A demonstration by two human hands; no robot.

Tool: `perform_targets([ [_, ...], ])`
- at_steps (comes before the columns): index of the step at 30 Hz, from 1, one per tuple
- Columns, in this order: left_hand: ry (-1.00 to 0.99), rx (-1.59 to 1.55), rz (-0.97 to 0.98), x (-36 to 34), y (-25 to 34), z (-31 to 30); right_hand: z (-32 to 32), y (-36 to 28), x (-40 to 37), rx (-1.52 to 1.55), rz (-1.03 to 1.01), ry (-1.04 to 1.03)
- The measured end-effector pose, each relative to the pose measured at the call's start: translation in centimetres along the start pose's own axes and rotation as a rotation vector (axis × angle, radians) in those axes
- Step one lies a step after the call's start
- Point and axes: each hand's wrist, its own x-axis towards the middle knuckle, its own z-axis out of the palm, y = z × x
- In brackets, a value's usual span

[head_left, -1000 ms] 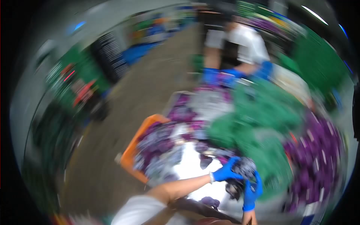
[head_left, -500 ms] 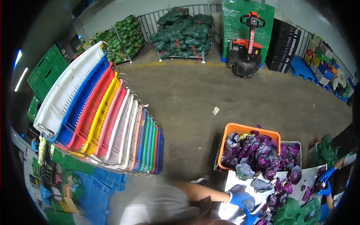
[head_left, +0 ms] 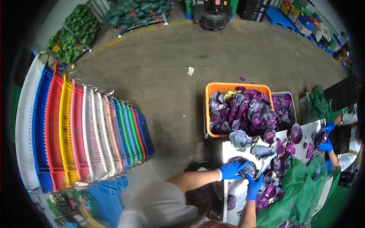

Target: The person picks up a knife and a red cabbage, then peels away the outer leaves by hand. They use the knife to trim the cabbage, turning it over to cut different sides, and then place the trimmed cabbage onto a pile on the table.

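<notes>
A dark red cabbage [head_left: 249,170] with greyish outer leaves is held above the metal table [head_left: 236,186]. My left hand [head_left: 232,170], in a blue glove, grips its left side, with a dark leaf at the fingers. From below, my right hand [head_left: 253,187], also blue-gloved, closes on the cabbage. Loose purple leaves [head_left: 270,192] and green netting [head_left: 294,192] lie right of my hands. Beyond them are a grey-purple outer leaf [head_left: 240,140] and another red cabbage [head_left: 296,133].
An orange crate [head_left: 238,86] heaped with purple leaves stands past the table, beside a grey crate [head_left: 292,108]. Stacked coloured crates [head_left: 68,133] rise at left. A co-worker's blue-gloved hands [head_left: 326,142] work at the table's right. A pallet truck [head_left: 213,19] stands far back.
My view has tilted down and turned right, so the table sits higher in view. My hands, earlier low at the frame's edge, now both show around the cabbage.
</notes>
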Motion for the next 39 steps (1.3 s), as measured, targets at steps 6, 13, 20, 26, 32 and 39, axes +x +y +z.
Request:
perform_targets([
  [6,-0.18,-0.176,-0.07,0.5,2.3,-2.3,0.2,-1.7,-3.6,0.138,0.217,0.204],
  [13,0.194,-0.808,0.079,-5.0,9.1,-6.4,-4.2,-17.4,-11.4,0.146,-0.002,0.156],
  [20,0.228,-1.25,0.056,-23.0,16.2,-13.0,1.2,-21.2,-26.9,0.439,-0.223,-0.079],
  [26,0.521,-1.136,-0.082,-46.0,20.4,-14.5,7.1,-19.4,-39.5,0.253,-0.248,-0.706],
  [32,0.819,-0.988,-0.209,-61.6,28.4,-15.3,11.6,-20.8,-52.0,0.249,-0.056,-1.103],
  [39,0.987,-0.961,-0.228,-71.9,33.3,-12.7,13.4,-20.7,-62.1,0.235,-0.15,-1.285],
])
